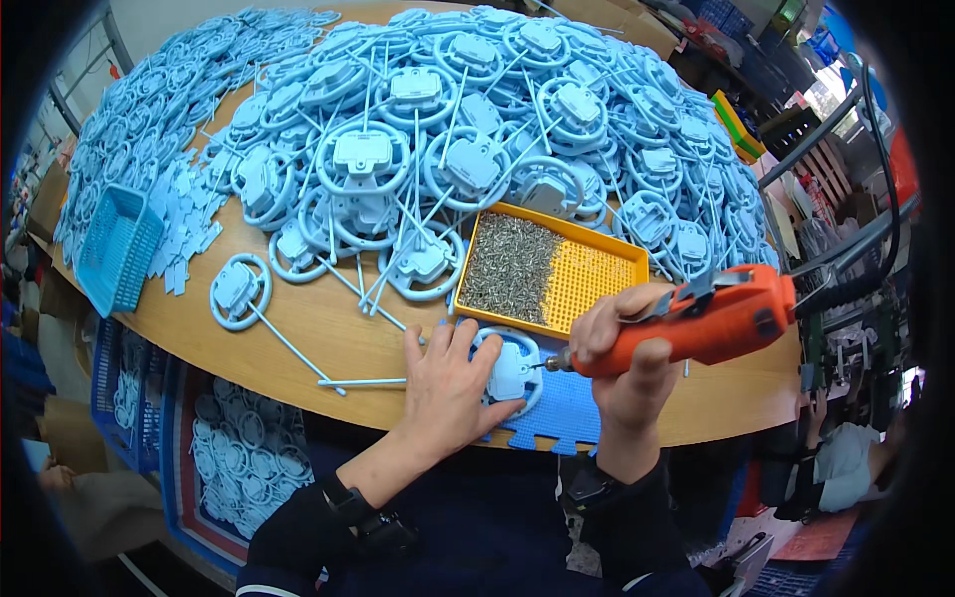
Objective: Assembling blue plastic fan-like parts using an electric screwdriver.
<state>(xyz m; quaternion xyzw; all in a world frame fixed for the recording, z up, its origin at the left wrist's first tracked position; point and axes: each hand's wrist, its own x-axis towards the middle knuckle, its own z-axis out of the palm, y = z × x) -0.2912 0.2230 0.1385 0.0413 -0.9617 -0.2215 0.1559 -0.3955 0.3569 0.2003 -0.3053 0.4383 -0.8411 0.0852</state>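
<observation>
A light-blue plastic ring with a box-like centre and a long thin stem (512, 372) lies on a blue foam mat (569, 406). My left hand (446, 383) grips this ring part, fingers over its far and left side and thumb on the near rim. My right hand (629, 383) is closed around an orange electric screwdriver (696, 326), held nearly level. Its bit points left and meets the right side of the centre box. Just beyond stands a yellow tray (607, 284) with small metal screws (507, 264) heaped in its left half.
A large heap of similar ring parts (468, 164) covers the far table. One ring part (237, 289) lies apart at left, near flat blue tabs (189, 214) and a blue basket (119, 249). Below the edge, a crate holds more parts (249, 453). Another person (846, 463) is at right.
</observation>
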